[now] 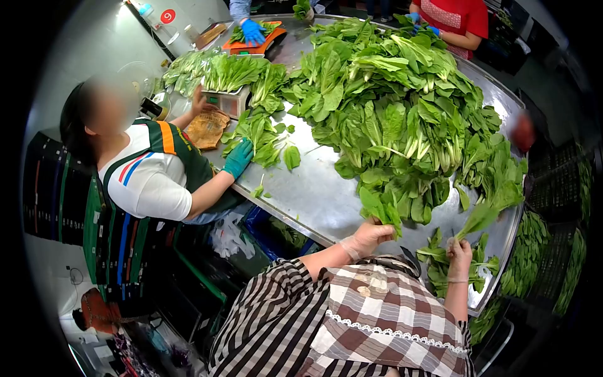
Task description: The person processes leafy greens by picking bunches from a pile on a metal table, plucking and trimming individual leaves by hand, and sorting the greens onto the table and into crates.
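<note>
In the head view, my left hand [370, 237], in a clear glove, is closed on a bunch of leafy greens [384, 210] at the table's near edge. To its right, my right hand [460, 256] pinches the pale stem of a single leafy green [482, 217], whose broad leaf points up and away. Loose leaves and trimmings [433, 254] lie on the metal beside and under my right hand. Just beyond both hands rises a large heap of leafy greens [402, 113], pale stems showing among the leaves.
Across the metal table [326, 182], a co-worker's green-gloved hand [239, 157] rests by greens near a scale [226, 100]. Another person's blue-gloved hand [253, 31] touches an orange tray [273, 39]. Crates with greens [531, 251] stand at right; a blue bin [260, 229] sits below the edge.
</note>
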The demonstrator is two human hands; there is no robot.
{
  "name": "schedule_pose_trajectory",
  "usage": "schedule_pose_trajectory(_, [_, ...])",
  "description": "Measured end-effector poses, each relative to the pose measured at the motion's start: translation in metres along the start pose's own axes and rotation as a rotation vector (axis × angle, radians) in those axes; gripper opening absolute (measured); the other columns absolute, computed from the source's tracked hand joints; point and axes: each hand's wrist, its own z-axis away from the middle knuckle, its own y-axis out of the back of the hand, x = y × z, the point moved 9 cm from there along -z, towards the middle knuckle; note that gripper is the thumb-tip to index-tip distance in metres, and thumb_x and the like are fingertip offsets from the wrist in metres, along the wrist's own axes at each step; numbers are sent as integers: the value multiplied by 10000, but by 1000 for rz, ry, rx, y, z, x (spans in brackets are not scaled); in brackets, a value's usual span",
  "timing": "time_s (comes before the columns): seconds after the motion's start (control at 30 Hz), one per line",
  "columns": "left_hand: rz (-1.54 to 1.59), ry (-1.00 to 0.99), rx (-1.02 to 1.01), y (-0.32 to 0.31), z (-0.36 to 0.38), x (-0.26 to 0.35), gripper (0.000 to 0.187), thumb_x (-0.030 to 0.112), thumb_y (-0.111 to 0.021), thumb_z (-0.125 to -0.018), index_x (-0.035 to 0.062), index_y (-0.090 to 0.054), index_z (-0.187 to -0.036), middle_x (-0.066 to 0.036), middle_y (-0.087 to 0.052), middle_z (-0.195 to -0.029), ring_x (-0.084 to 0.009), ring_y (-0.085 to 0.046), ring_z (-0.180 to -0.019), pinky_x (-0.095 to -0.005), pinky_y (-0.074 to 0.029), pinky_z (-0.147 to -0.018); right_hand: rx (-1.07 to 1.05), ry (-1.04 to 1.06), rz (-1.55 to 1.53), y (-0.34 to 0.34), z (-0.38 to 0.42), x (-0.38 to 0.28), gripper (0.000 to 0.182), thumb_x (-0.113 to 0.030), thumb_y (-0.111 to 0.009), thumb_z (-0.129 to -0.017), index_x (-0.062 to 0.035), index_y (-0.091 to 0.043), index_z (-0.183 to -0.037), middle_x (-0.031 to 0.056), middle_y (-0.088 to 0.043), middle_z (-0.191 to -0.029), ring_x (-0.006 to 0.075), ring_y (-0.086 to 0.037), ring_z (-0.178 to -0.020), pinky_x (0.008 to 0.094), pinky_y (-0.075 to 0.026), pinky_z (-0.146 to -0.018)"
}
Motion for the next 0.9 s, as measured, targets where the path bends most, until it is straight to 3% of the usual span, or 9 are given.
schedule_pose_trajectory(0.17, [18, 32, -72, -15, 4, 2, 451, 140, -680, -886, 84, -525, -1307, -72, -652, -1187, -201, -621, -1091, -379, -494, -967, -53, 109, -86, -40, 27, -26, 139, -147, -695, -926, -82, -613, -1018, 16, -664, -887, 88, -565, -683, 223, -439, -613])
schedule_pose_trajectory(0.43, [82, -30, -32, -13, 8, 11, 581, 96, -677, -875, 117, -461, -1414, -65, -646, -1189, -188, -613, -1091, -361, -498, -945, -234, 85, -14, -128, 48, -54, 130, -49, -724, -864, -39, -621, -944, 34, -651, -824, 112, -589, -682, 247, -466, -638])
schedule_pose_trajectory(0.53, [59, -76, 47, -5, 10, 17, 563, 91, -690, -867, 116, -481, -1389, -57, -643, -1186, -188, -608, -1089, -349, -494, -938, -300, 110, 209, -158, 50, -67, 141, -120, -715, -862, -13, -627, -889, 50, -644, -772, 131, -596, -678, 270, -477, -639])
schedule_pose_trajectory(0.63, [67, -101, 142, 10, 2, 7, 488, 96, -702, -864, 113, -525, -1319, -45, -644, -1172, -191, -609, -1074, -349, -492, -930, -392, 130, 341, -175, 41, -65, 253, -195, -692, -866, 37, -632, -947, 77, -646, -761, 153, -613, -698, 289, -488, -660])
schedule_pose_trajectory(0.7, [51, -178, 58, -8, 9, 26, 434, 93, -703, -866, 104, -544, -1270, -44, -648, -1147, -191, -610, -1072, -364, -495, -931, -449, 99, 221, -186, 43, -59, 264, -172, -683, -894, 63, -628, -1004, 99, -671, -811, 161, -630, -712, 283, -501, -681])
schedule_pose_trajectory(0.77, [117, -173, 86, -2, 11, 26, 429, 88, -705, -862, 84, -547, -1261, -48, -649, -1133, -199, -616, -1065, -382, -494, -945, -491, -64, -81, -196, 49, -42, 256, -143, -687, -929, 60, -641, -1078, 114, -704, -913, 153, -641, -728, 269, -523, -698])
schedule_pose_trajectory(0.9, [165, -144, 112, 2, 11, 24, 450, 86, -716, -850, 70, -545, -1266, -63, -649, -1143, -212, -623, -1056, -390, -490, -958, -578, -129, -99, -205, 58, -31, 213, -131, -669, -940, 27, -659, -1083, 66, -699, -936, 120, -618, -739, 248, -510, -701])
